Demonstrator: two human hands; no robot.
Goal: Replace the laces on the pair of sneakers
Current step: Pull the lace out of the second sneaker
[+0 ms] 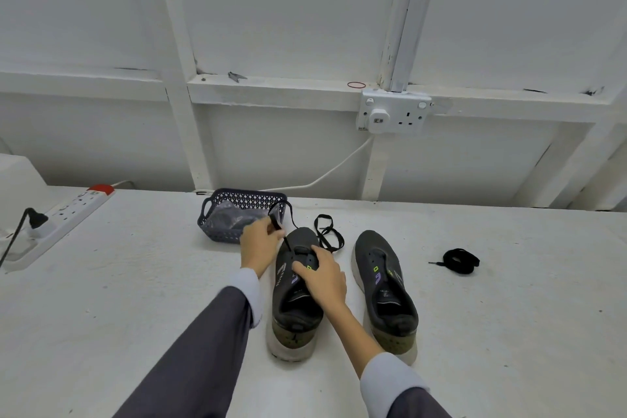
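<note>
Two dark grey sneakers with pale soles stand side by side on the white table, toes pointing away from me. My left hand (259, 244) pinches a black lace (327, 231) just above the left sneaker (291, 312), where the lace runs down into an eyelet near the toe. The lace's loose part loops on the table behind the shoe. My right hand (324, 276) rests on the left sneaker's tongue and eyelet area, fingers spread. The right sneaker (386, 285) has no lace in it. A second black lace (461, 260) lies bundled to its right.
A dark blue plastic basket (217, 224) holding a clear bag stands behind my left hand. A white power strip (64, 217) with a black plug lies at the far left. A wall socket (393, 115) with a white cable hangs behind the table.
</note>
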